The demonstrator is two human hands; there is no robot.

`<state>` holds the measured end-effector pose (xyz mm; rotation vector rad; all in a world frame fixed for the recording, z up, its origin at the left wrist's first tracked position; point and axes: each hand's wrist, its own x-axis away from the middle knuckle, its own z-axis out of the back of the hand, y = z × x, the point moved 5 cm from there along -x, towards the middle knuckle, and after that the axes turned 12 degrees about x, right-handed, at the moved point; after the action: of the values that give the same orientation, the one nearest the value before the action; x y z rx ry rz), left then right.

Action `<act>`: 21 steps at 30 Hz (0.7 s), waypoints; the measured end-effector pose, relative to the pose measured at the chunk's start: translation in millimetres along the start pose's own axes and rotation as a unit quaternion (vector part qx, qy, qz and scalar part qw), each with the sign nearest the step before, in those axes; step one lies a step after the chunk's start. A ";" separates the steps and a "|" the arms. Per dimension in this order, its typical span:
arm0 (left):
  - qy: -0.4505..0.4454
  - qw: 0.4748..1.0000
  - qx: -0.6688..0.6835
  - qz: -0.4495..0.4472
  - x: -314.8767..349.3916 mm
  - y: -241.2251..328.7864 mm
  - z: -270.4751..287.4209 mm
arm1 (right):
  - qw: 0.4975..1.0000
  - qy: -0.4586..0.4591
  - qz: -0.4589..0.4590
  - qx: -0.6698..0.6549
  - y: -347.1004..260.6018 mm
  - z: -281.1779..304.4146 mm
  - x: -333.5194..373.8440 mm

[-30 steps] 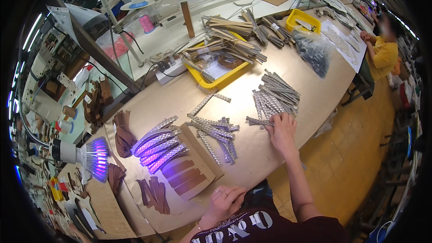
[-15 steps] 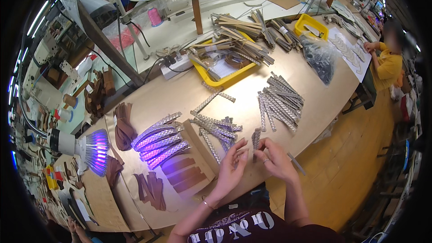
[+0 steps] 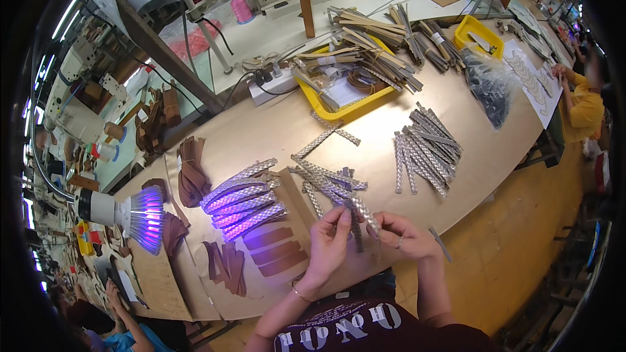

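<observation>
While braided strip [image 3: 366,216] lies between curled hands [image 3: 329,238] [image 3: 411,237] | right pinches it | left's grip unclear

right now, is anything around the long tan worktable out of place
A thin grey strip juts past the front edge of the worktable, beside the right hand. That looks odd, as the silver braided strips lie well inside; I can't tell if it's loose.

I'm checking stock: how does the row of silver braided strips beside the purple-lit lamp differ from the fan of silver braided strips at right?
The row of silver braided strips beside the purple-lit lamp glows partly purple; the fan of silver braided strips looks plain silver-grey. The row's strips lie roughly side by side; the fan's overlap at angles. The row shows fewer strips than the fan. Both share a woven pattern.
</observation>
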<state>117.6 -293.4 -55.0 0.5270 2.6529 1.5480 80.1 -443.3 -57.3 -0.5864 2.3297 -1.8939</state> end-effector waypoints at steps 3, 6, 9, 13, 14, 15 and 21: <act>0.065 0.995 0.040 0.060 -3.0 -2.1 6.0 | 0.980 0.012 0.108 -0.164 0.1 8.6 -3.0; 0.074 0.994 0.012 0.084 -10.3 -1.9 5.4 | 0.897 -0.047 0.159 -0.409 -6.5 23.4 -4.3; 0.046 0.992 0.005 0.116 -16.5 -9.6 -7.2 | 0.837 -0.120 0.150 -0.512 -18.3 36.3 -12.1; 0.027 0.994 -0.104 0.007 -19.5 0.2 -23.4 | 0.823 -0.128 0.033 -0.552 -21.1 26.7 -23.3; 0.024 0.991 -0.133 -0.011 -16.7 7.1 -23.9 | 0.820 -0.132 0.000 -0.557 -20.0 20.4 -29.2; 0.029 0.985 -0.165 -0.027 -13.4 15.4 -22.7 | 0.809 -0.160 0.002 -0.566 -22.7 13.4 -33.4; 0.044 0.995 -0.066 -0.059 -8.0 58.0 -12.7 | 0.687 -0.245 -0.119 -0.674 -23.9 -28.8 -48.5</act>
<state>138.7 -280.5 -0.5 0.2962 2.5643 1.7333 122.0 -403.9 -36.3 -1.2524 2.8263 0.4050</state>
